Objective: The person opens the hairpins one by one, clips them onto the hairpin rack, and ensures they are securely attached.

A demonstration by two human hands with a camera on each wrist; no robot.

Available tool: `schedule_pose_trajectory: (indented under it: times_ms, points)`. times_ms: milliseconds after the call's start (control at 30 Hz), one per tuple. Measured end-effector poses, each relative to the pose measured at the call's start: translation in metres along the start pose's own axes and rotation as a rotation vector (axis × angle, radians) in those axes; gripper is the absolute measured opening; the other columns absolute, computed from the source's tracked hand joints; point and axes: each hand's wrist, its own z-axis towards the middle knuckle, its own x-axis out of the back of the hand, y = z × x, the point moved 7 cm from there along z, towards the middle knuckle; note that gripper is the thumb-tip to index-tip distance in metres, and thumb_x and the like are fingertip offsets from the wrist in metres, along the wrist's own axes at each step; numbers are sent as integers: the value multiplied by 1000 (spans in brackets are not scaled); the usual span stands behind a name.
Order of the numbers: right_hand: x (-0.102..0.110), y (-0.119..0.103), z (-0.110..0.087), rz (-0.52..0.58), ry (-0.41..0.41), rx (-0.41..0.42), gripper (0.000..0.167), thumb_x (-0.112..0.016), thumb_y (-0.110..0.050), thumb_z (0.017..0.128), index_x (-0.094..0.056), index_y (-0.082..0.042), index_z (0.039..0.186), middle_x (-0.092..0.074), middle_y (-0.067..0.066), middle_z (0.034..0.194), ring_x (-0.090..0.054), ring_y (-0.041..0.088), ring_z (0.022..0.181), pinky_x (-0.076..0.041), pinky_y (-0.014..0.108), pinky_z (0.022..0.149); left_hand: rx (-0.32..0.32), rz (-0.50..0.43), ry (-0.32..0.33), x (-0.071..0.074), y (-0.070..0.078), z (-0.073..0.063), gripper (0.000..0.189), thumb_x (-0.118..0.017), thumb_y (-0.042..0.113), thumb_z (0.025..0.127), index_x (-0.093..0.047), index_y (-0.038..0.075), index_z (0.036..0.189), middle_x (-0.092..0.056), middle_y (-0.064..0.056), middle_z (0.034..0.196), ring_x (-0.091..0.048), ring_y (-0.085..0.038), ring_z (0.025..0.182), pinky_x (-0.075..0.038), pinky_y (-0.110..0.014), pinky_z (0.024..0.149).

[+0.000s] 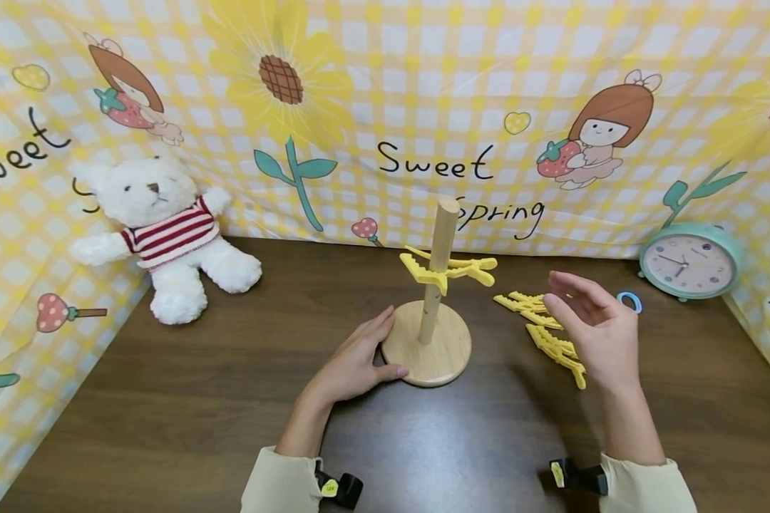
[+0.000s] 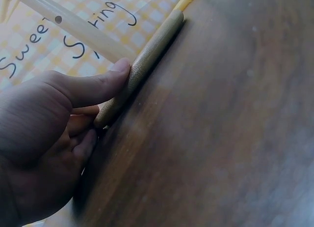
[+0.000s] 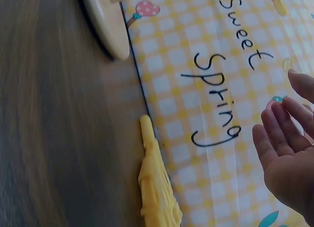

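A wooden stand has a round base [image 1: 417,360] and an upright post [image 1: 448,228]. My left hand [image 1: 359,360] grips the base's left edge; in the left wrist view the thumb [image 2: 105,84] lies on the rim [image 2: 152,45] and the fingers curl at its lower side. A yellow plastic clip [image 1: 438,276] sits across the post, about midway up. My right hand [image 1: 599,335] is raised to the right of the stand with nothing in it, fingers loosely bent. Several more yellow clips [image 1: 552,342] with toothed edges lie on the table beside it, partly hidden by that hand.
A light blue ring [image 1: 630,302] lies behind the right hand. A mint alarm clock [image 1: 691,262] stands at the back right. On the left, a white teddy bear [image 1: 173,235] in a striped shirt leans against the checked cloth [image 1: 385,92] behind the dark wooden table [image 1: 167,427].
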Motion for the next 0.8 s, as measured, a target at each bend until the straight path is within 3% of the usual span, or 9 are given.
schedule_pose_trajectory:
  times_ms: [233,433,800]
  points:
    - [16,10,0,-22,37,-39,28,-72,10,87,-73,6,115,-75,7,110,-69,14,104,-52,17,87,0,5,-4,1,0,1,89,-80,26,89,-30,-2,157,-20,-11,167,-19,-30,152,-21,-50,120]
    - [25,21,-3,-65,15,-84,31,-75,7,87,-73,2,118,-75,-2,111,-68,8,105,-51,14,86,3,-3,-4,0,0,0,89,-81,25,89,-30,-2,157,-20,-11,167,-19,-30,152,-21,-50,120]
    - [54,36,-2,-114,71,-167,36,-77,-1,89,-69,6,123,-74,-9,107,-68,3,103,-51,12,81,3,-6,0,0,1,1,89,-81,25,89,-30,-2,157,-21,-11,167,-20,-30,152,-21,-50,120]
